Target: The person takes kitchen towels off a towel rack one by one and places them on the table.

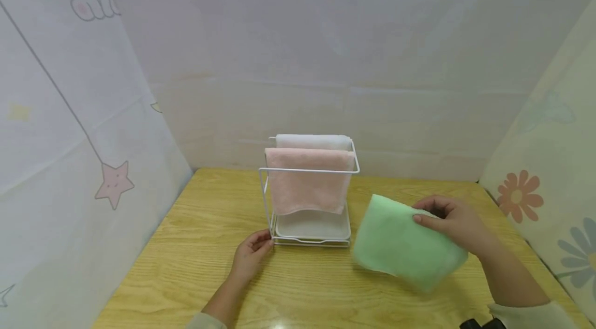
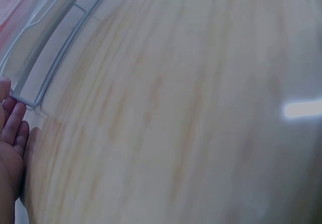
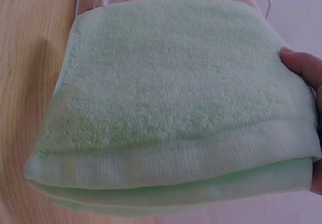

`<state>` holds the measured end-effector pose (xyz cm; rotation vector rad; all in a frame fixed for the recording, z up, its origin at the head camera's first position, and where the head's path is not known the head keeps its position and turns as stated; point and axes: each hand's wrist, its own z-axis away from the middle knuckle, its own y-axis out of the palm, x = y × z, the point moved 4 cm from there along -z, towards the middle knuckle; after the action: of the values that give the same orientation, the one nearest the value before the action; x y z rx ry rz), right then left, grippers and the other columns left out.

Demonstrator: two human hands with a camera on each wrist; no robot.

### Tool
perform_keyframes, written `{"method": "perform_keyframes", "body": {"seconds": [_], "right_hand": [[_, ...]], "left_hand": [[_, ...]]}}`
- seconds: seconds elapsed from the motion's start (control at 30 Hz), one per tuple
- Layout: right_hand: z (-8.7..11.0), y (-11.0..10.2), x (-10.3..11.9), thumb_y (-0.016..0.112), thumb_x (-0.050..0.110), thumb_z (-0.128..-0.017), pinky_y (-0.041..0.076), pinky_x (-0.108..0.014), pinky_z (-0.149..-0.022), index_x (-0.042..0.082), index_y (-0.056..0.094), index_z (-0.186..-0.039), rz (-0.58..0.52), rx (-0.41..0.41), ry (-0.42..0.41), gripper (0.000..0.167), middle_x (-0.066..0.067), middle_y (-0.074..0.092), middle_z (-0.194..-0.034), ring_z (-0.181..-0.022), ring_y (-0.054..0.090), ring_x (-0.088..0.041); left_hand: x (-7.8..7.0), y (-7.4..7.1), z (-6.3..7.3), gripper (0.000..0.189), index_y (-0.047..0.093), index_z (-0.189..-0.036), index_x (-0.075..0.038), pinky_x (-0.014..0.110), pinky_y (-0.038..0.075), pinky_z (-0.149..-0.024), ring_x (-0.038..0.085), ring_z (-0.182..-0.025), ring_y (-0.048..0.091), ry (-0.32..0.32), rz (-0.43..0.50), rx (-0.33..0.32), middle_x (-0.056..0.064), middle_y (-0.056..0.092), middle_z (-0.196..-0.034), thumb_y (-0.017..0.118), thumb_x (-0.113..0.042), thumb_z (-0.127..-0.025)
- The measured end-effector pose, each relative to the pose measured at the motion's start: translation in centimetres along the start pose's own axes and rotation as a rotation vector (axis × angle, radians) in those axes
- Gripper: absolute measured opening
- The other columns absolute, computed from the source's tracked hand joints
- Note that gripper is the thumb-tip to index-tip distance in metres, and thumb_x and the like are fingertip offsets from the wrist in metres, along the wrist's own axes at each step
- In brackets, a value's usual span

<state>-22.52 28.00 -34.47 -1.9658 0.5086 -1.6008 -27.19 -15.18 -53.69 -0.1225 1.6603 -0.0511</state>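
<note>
A white wire rack (image 1: pixel 309 170) stands on the table, with a pink towel (image 1: pixel 309 184) draped over one of its bars and a white towel (image 1: pixel 314 140) over the bar behind. At the rack's front left bottom corner, my left hand (image 1: pixel 251 256) grips the wire between thumb and fingers. My right hand (image 1: pixel 458 223) pinches a folded green towel (image 1: pixel 400 241) along its upper edge, to the right of the rack and apart from it. In the right wrist view, the green towel (image 3: pixel 176 78) shows layered folds along its lower border.
A white tray (image 1: pixel 312 226) sits in the rack's base under the pink towel. The wooden table (image 1: pixel 186 262) has cloth-covered walls at the back and both sides. A small black object (image 1: pixel 481 324) shows at the bottom edge, near the right sleeve.
</note>
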Motion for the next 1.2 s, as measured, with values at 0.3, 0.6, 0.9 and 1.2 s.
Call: {"method": "perform_keyframes", "body": {"seconds": [0.3,0.6,0.9,1.2], "right_hand": [[-0.9,1.1,-3.3,0.070,0.031,-0.092,0.051,-0.021,-0.071,0.007,0.068,-0.112,0.033,-0.007,0.075,0.032,0.007,0.069,-0.099,-0.085,0.058,0.001],[-2.0,-0.2,-6.3,0.067,0.040,-0.093,0.049,-0.025,-0.063,0.004,0.065,-0.119,0.058,-0.048,0.169,0.045,0.006,0.067,-0.093,-0.074,0.056,-0.009],[-2.4,-1.0,-9.5,0.064,0.047,-0.093,0.050,-0.025,-0.064,0.004,0.061,-0.126,0.051,-0.078,0.239,0.055,0.011,0.065,-0.095,-0.077,0.056,-0.007],[-2.2,-0.8,-12.6,0.063,0.047,-0.093,0.048,-0.024,-0.065,-0.001,0.058,-0.129,0.058,-0.084,0.294,0.060,0.010,0.064,-0.096,-0.078,0.055,-0.006]], "left_hand": [[-0.1,0.1,0.1,0.033,0.061,-0.119,0.010,0.013,0.053,-0.079,0.003,-0.090,0.065,0.035,-0.002,-0.008,0.029,0.065,-0.116,0.068,-0.005,-0.090],[-0.3,0.1,0.1,0.032,0.061,-0.119,0.011,0.012,0.053,-0.079,0.001,-0.091,0.064,0.046,-0.013,-0.001,0.030,0.065,-0.116,0.067,-0.003,-0.091],[-0.5,0.1,0.2,0.031,0.061,-0.118,0.012,0.012,0.053,-0.077,0.003,-0.089,0.065,0.080,-0.018,-0.005,0.031,0.065,-0.114,0.067,-0.002,-0.091],[-0.2,0.0,0.2,0.031,0.062,-0.117,0.010,0.014,0.054,-0.078,0.005,-0.092,0.066,0.083,-0.020,0.006,0.028,0.066,-0.114,0.068,-0.006,-0.091]]}}
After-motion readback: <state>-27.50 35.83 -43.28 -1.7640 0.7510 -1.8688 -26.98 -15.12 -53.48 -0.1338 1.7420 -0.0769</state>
